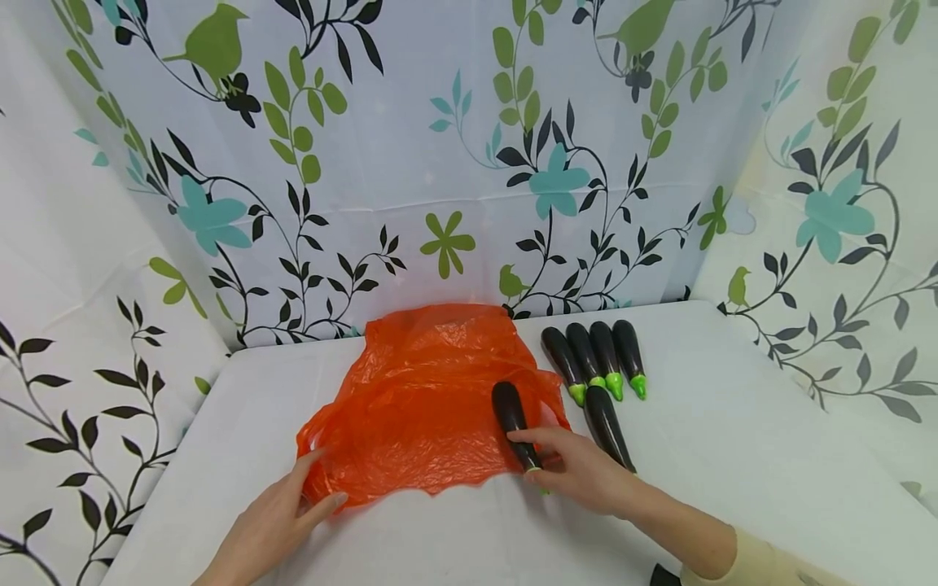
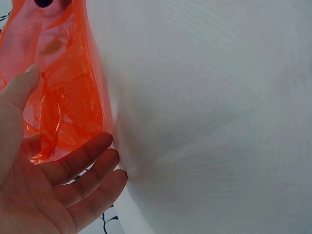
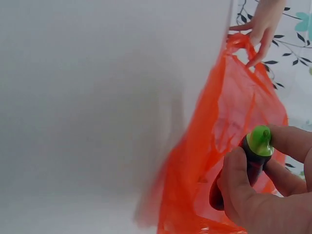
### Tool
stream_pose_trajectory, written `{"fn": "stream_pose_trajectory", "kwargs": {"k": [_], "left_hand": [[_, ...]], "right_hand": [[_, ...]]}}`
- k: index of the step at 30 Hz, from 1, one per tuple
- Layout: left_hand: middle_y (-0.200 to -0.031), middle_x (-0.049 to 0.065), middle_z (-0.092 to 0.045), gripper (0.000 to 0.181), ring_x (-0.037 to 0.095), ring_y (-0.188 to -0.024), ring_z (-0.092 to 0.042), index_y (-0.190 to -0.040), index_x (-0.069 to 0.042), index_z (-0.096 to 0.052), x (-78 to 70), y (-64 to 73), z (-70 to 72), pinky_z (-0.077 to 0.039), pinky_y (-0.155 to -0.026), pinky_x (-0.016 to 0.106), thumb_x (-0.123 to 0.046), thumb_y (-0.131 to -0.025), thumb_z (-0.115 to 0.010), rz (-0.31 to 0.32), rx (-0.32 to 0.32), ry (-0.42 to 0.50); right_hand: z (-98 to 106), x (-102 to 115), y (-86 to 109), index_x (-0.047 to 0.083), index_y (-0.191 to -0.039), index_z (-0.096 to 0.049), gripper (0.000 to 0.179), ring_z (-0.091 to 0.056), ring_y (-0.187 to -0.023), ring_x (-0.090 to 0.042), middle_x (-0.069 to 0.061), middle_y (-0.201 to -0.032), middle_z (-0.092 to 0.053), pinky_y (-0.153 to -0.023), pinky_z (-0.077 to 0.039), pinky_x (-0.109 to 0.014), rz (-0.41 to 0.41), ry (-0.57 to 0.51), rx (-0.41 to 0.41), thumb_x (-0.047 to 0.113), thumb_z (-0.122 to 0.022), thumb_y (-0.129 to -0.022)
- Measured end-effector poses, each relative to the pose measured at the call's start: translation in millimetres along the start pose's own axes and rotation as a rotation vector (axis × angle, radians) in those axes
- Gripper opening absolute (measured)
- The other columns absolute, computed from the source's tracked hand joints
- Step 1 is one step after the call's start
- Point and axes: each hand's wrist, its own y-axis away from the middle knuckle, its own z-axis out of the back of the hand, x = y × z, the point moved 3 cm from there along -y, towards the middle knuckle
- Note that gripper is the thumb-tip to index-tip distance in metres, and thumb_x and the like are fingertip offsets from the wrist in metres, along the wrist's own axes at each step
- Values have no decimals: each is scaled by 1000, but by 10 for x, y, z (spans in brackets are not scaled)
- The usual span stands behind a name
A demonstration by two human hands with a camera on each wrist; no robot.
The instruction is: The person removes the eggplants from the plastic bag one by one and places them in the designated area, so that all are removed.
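My right hand point(image 1: 586, 472) pinches a dark eggplant point(image 1: 507, 404) between thumb and fingers near its green stem end point(image 3: 260, 139). The eggplant is over the right part of an orange plastic bag point(image 1: 432, 407), which lies spread on the white table. At the bag's left front corner is my left hand point(image 1: 274, 517), thumb and fingers apart. In the left wrist view its fingers point(image 2: 92, 151) are loosely extended beside the crinkled bag edge, and its index fingertip is partly hidden by the film.
Several more eggplants point(image 1: 628, 350) lie in a row right of the bag, stems toward me. Another eggplant point(image 1: 604, 423) lies nearer, partly behind my right hand. A patterned curtain point(image 1: 469, 163) hangs behind the table point(image 1: 733, 423). A small black item point(image 1: 663, 575) shows at the bottom edge.
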Motion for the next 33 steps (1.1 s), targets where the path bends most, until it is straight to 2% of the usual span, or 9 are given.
{"fn": "stream_pose_trajectory", "kwargs": {"k": [5,12,16,19,22,26,28,30,33], "left_hand": [[-99,1,-61,85,19,-90,-57,-144,-9,-36,10,5,-11,-53,-77,48,-62,-85,-64,9,3,9],[-99,1,-61,85,20,-89,-57,-144,-7,-36,5,-7,-17,-53,-77,50,-62,-85,-64,19,13,13],[-100,2,-61,85,20,-90,-57,-144,-8,-36,-6,3,-7,-53,-77,50,-63,-84,-64,17,10,11],[-100,2,-61,85,21,-91,-58,-144,-8,-36,-8,11,-4,-53,-78,51,-62,-85,-64,12,4,8],[-102,3,-62,84,21,-92,-58,-144,-9,-36,-7,12,-3,-53,-79,51,-61,-85,-64,11,0,5],[-102,2,-62,84,21,-93,-59,-144,-8,-36,-1,7,-2,-53,-79,51,-61,-86,-64,5,2,4],[-102,2,-62,84,21,-92,-59,-145,-8,-35,1,7,0,-53,-78,51,-61,-86,-64,1,2,3],[-102,2,-62,84,21,-93,-59,-145,-9,-35,1,7,-1,-53,-79,51,-61,-86,-64,1,1,4],[-104,3,-62,84,21,-93,-59,-145,-9,-36,-3,10,-1,-53,-80,51,-61,-85,-64,4,1,6]], "right_hand": [[1,157,105,22,-137,-57,47,-60,-104,-23,-1,-124,-58,-82,-54,-27,44,-16,45,19,-70,-91],[0,393,269,36,-136,-55,47,-58,-105,-12,-1,-136,-50,-84,-53,-25,108,39,81,23,-69,-93],[5,510,362,38,-136,-55,47,-58,-102,-11,1,-135,-51,-81,-53,-28,121,35,84,27,-69,-93],[35,587,413,37,-137,-55,46,-59,-101,-12,3,-136,-51,-80,-53,-28,144,50,54,31,-68,-93],[93,634,439,36,-137,-54,46,-59,-110,-15,2,-140,-48,-85,-53,-27,169,40,8,30,-68,-93],[219,632,434,30,-139,-53,50,-58,-115,-21,-3,-142,-47,-90,-51,-26,205,-23,-68,26,-69,-93],[294,610,425,26,-140,-52,51,-60,-111,-23,-7,-139,-48,-89,-52,-27,214,-63,-112,22,-69,-93],[367,583,416,21,-141,-51,52,-60,-109,-27,-11,-137,-49,-88,-53,-27,208,-107,-148,19,-69,-92],[473,529,407,22,-142,-50,54,-59,-108,-30,-14,-133,-50,-85,-54,-27,151,-150,-198,16,-70,-92]]}}
